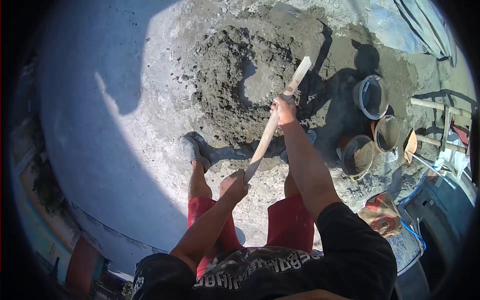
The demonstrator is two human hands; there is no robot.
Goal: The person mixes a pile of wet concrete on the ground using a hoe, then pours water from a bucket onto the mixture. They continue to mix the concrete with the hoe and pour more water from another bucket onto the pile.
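Note:
My left hand (234, 185) is wrapped round the rear end of a shovel's long wooden handle (263, 143). Farther up, my right hand (284, 111) grips the same handle at about its middle. The shovel slants away to the upper right, and its blade (313, 46), coated in grey, lies at the right edge of the wet mix. That mix is a lumpy ring of grey mortar (216, 75) on the ground, around a smoother, paler hollow (262, 82). My feet stand just behind the near side of the ring.
To the right stand a pale bucket (358, 95) and two more mortar-smeared buckets (398, 134). A printed paper sack (381, 216) lies closer, beside a blue hose (414, 234). Wooden poles (440, 107) and a crumpled sheet (392, 27) are at the far right. Shadow covers the left ground.

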